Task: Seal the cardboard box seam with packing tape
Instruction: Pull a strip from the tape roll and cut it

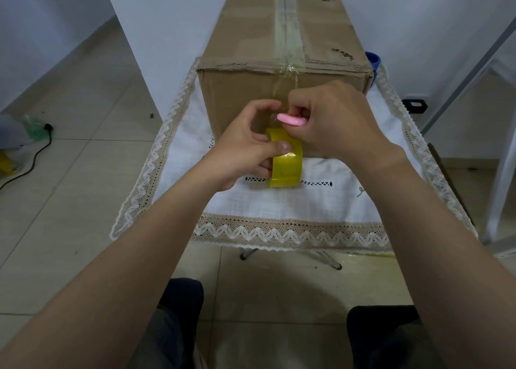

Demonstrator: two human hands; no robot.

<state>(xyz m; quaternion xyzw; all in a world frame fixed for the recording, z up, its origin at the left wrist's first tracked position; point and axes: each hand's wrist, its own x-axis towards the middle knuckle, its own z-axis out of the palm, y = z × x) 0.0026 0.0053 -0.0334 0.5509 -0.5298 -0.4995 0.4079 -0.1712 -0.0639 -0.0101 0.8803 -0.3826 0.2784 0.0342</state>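
Both hands grip: left (245, 148) half-hides tape roll (286, 159), right (335, 120) mostly hides pink tool (290, 119).

Brown cardboard box (282, 45), closed, long side running away from camera, sits upright on the bench. Clear tape strip (287, 31) already runs down the top center seam and over the near edge onto the front face. Yellow packing tape roll (286, 165) stands on edge just in front of the box's front face, low, partly covered by fingers.
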